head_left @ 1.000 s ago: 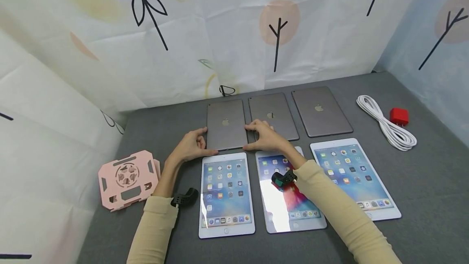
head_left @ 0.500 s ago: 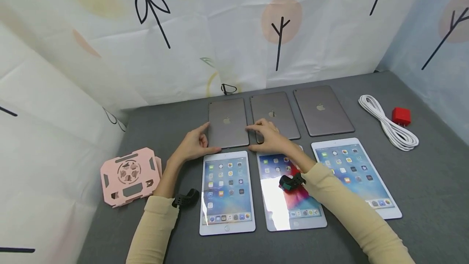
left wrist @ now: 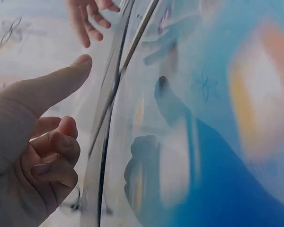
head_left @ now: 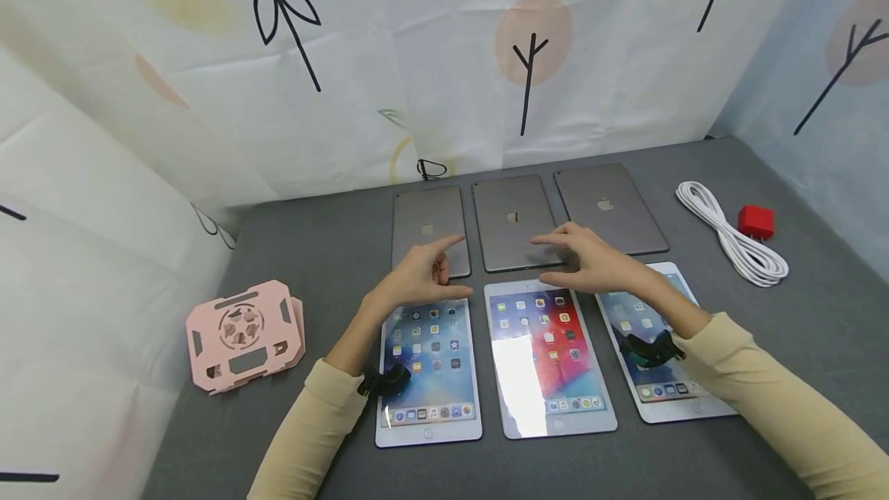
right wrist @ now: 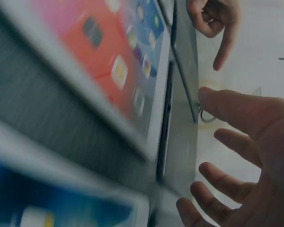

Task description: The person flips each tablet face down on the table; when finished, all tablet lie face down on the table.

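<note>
Middle grey tablet, one: back up, flat in the rear row on the grey tabletop; long axis front to back, far end canted slightly left, near short edge facing the front row

Left hand: thumb and forefinger wide apart, other fingers curled, holding nothing; forefinger tip just beside the tablet's left edge

Right hand: thumb and fingers spread, holding nothing; it overlaps the tablet's near right corner in the head view, contact cannot be told

Left grey tablet, back up, near part behind the left hand; right grey tablet, back up, near left part behind the right hand

Front row, screens lit and up: left white tablet, partly under the left hand and wrist; middle white tablet, glare on screen; right white tablet, crossed by the right forearm

Pink cut-out plates, stacked, far left; white cable, coiled, and red plug, far right; printed curtain behind
</note>
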{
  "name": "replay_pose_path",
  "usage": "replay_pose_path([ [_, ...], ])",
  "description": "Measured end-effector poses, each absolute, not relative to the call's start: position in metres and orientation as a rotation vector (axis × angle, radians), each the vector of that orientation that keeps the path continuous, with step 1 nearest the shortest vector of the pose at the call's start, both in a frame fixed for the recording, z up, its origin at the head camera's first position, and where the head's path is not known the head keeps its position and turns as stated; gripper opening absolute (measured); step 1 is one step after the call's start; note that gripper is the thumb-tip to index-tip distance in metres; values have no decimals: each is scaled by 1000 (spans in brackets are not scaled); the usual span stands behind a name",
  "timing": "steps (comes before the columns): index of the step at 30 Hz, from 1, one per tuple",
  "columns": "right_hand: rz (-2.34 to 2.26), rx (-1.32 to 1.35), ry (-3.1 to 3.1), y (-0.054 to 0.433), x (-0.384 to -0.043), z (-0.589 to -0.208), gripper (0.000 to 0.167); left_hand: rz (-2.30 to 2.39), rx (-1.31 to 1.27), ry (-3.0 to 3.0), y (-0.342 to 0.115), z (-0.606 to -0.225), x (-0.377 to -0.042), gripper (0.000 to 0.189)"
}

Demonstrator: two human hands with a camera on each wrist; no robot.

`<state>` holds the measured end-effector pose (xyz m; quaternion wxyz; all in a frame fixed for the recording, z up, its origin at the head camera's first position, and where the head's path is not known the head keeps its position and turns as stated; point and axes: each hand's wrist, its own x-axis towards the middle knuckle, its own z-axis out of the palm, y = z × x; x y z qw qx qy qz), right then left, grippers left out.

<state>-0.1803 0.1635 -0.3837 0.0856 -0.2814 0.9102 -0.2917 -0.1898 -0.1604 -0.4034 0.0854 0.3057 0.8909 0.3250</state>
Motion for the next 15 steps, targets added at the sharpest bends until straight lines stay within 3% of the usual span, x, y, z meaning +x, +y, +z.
replay_pose_path([
  [15,-641,-699,2778,276,-166,-385,66,890,1114,2480,-56,-399,-193,90],
])
